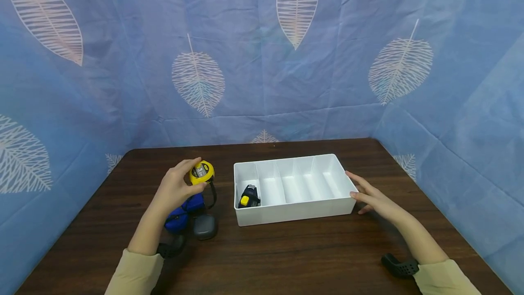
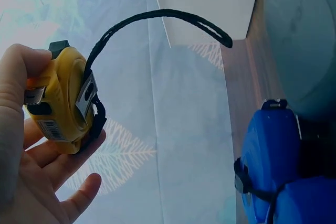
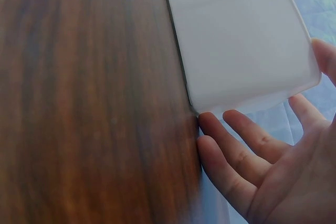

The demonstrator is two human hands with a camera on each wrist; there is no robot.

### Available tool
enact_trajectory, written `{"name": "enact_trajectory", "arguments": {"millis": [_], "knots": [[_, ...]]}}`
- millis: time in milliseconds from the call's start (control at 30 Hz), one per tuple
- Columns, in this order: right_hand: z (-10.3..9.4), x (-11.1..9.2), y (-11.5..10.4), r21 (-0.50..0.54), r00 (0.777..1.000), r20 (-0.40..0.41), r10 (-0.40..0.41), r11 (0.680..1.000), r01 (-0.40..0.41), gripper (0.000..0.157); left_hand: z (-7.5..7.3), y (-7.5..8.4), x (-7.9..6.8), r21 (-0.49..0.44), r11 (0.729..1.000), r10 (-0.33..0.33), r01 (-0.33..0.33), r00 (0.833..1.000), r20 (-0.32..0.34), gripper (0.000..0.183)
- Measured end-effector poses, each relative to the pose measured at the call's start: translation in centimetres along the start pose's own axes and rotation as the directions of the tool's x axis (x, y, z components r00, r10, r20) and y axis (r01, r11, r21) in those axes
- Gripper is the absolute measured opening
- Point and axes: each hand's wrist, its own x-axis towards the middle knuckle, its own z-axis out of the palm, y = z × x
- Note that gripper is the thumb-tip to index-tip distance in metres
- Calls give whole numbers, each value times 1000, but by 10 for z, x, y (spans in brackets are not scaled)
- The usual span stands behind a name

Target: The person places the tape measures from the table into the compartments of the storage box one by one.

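My left hand pinches a yellow tape measure between thumb and fingers, above the left part of the table. A black wrist strap hangs from it, seen as a loop in the left wrist view. Beneath that hand lie two blue tape measures with black straps and a dark grey rounded object. At the right end of a white divided box, my right hand rests its extended fingertips against the end wall and rim. A black and yellow tape measure sits in the leftmost compartment.
The box stands mid-table on a dark brown wooden table, its other compartments showing white floors. Blue leaf-print cloth hangs behind and on both sides. Black bands circle the wrists.
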Motion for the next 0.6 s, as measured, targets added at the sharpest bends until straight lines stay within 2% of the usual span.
{"name": "enact_trajectory", "arguments": {"millis": [367,600], "knots": [[0,0,-1,-2,1000,-2,2,1000,-2,67,6,12,4,-12,1000,-4,4,1000,-2,69],[0,-1,-2,12,1000,-2,-3,1000,3,67,12,20,8,-65,998,20,-21,1000,-20,67]]}}
